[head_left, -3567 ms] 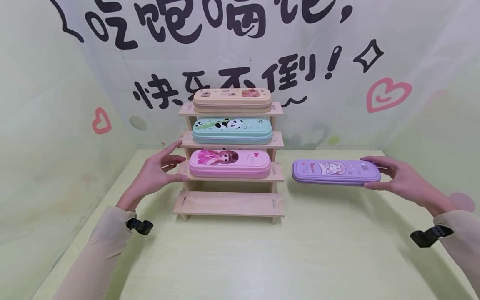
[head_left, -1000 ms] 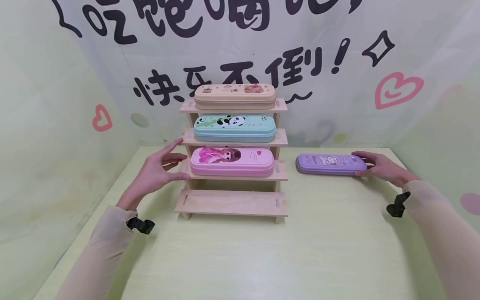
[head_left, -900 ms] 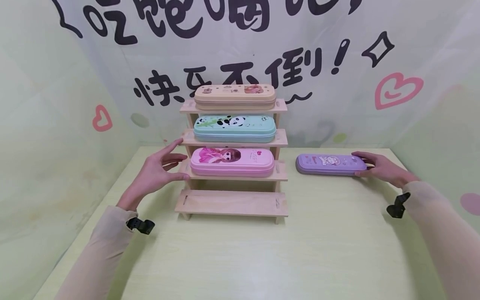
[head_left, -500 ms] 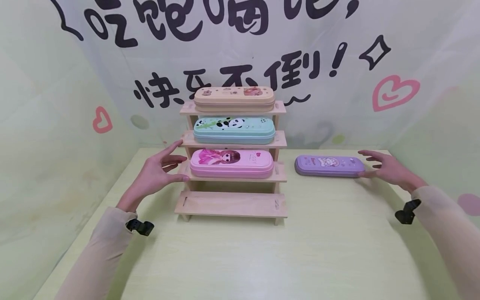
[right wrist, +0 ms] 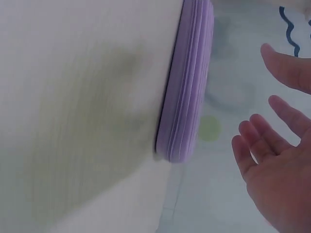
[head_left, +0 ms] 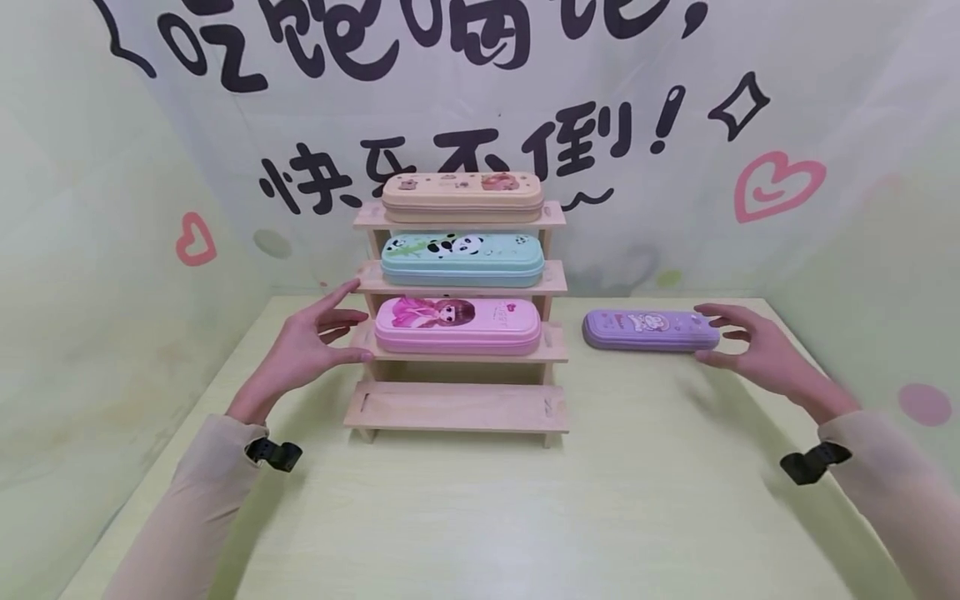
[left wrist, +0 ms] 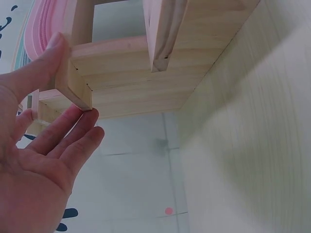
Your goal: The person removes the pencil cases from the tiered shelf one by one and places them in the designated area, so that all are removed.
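Note:
On the left, my left hand [head_left: 309, 335] holds the end of a step of the wooden tiered rack [head_left: 457, 407]. In the left wrist view its thumb lies on top of the board [left wrist: 73, 87] and fingertips touch the underside. A pink pencil case [head_left: 459, 325] with a doll picture rests on that step. The purple pencil case [head_left: 648, 331] lies flat on the table right of the rack. My right hand [head_left: 753, 346] hovers by its right end, fingers spread; the right wrist view shows a gap between them and the purple case [right wrist: 187, 87].
A mint panda pencil case [head_left: 462, 260] sits one step above the pink one, and a beige pencil case [head_left: 462, 198] on the top step. The lowest step is bare. Behind the table [head_left: 480, 517] hangs a printed cloth backdrop [head_left: 645, 225].
The purple pencil case came down from mid-air onto the table. My right hand has since let go and drawn up and off it. My left hand stays at the rack.

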The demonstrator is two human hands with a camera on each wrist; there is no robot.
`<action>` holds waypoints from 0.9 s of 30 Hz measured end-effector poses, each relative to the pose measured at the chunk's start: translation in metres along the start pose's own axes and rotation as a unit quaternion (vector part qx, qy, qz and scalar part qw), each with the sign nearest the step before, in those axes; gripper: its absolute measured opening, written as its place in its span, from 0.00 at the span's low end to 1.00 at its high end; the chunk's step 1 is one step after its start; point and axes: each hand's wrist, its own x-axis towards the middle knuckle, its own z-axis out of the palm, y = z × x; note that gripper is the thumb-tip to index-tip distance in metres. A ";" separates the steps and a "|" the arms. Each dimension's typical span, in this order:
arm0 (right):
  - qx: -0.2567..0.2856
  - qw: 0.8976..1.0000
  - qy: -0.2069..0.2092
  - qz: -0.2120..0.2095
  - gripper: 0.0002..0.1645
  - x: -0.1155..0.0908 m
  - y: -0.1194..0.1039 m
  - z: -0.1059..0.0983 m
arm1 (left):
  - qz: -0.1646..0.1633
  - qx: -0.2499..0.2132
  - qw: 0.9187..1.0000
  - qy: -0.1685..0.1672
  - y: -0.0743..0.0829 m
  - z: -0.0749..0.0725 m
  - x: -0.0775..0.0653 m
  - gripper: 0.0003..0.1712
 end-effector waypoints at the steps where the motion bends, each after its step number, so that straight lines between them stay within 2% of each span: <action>1: 0.007 1.000 0.008 -0.007 0.42 -0.002 -0.004 0.004 | 0.000 -0.002 1.000 -0.001 0.000 0.000 0.000 0.64; 5: 0.015 0.999 0.021 -0.031 0.42 -0.010 -0.021 0.016 | 0.002 -0.005 1.000 -0.005 0.002 0.000 0.000 0.63; 15: -0.003 0.999 0.012 -0.050 0.38 -0.022 -0.072 0.045 | 0.003 -0.005 1.000 -0.005 0.001 -0.001 0.000 0.63; 21: -0.018 0.998 0.001 -0.068 0.36 -0.019 -0.092 0.055 | 0.006 -0.002 1.000 -0.004 0.000 -0.002 0.000 0.64; 27: -0.011 0.998 -0.020 -0.058 0.37 -0.011 -0.105 0.063 | 0.011 -0.002 1.000 -0.006 -0.001 -0.002 0.000 0.64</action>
